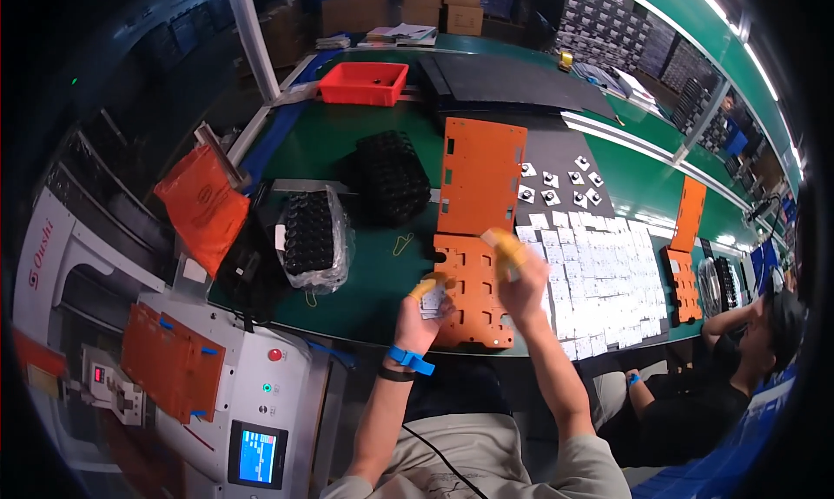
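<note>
My left hand [423, 310], with yellow finger cots and a blue wrist strap, grips a small stack of white square pieces [432, 300] over the near edge of an orange cut-out plate [473, 286]. My right hand [519, 277], also with yellow fingertip cots, is raised over the same plate and pinches one small white piece [509, 271]. To its right, several rows of white square pieces [599, 277] lie on a grey mat. A second, larger orange plate [482, 173] lies farther back.
Black moulded trays [391, 176] and a bagged black tray [311, 234] sit left of centre on the green table [365, 286]. A red bin [363, 82] is at the back. A grey machine with a small screen [257, 456] stands at lower left. Another person [738, 360] sits at right.
</note>
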The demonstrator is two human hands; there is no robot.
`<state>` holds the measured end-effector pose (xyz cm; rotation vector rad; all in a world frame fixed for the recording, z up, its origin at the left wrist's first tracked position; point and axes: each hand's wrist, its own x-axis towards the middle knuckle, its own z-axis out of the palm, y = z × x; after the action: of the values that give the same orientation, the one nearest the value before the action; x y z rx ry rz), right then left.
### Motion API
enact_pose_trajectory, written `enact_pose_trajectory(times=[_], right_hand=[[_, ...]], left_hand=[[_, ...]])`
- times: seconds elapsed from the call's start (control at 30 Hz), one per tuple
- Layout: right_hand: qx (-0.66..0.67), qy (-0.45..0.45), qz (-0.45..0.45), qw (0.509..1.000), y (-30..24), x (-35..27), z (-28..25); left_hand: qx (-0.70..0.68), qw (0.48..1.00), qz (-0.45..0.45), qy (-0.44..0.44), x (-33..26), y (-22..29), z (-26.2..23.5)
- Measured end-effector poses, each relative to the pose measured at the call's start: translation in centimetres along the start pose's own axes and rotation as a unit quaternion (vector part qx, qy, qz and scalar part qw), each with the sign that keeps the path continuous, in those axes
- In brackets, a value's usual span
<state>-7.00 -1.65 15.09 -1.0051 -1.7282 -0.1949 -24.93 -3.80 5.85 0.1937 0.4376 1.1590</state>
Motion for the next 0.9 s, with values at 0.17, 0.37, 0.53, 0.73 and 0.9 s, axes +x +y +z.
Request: enact_pose_trajectory(times=[0.17, 0.37, 0.53, 0.73, 0.9], right_hand=[[0.027, -0.154, -0.080, 0.984, -3.8, -1.9, 4.6], [0.148, -0.273, -0.086, 0.947, -5.9, -2.3, 9.4], [0.232, -0.316, 0.011, 0.920, -9.6, 0.9, 14.2], [0.130, -0.257, 0.074, 0.955, -8.7, 5.5, 27.0], [-0.014, -0.248, -0.001, 0.969, -6.6, 6.2, 35.0]], left_hand=[[0.094, 0.988, 0.079, 0.091, -2.2, 1.2, 2.2], [0.128, 0.963, 0.193, 0.141, -4.3, 4.2, -1.8], [0.187, 0.920, 0.302, 0.165, -6.2, 6.6, -8.8], [0.135, 0.932, 0.297, 0.159, -9.9, 8.5, -10.7], [0.115, 0.939, 0.293, 0.136, -11.1, 8.6, -11.6]])
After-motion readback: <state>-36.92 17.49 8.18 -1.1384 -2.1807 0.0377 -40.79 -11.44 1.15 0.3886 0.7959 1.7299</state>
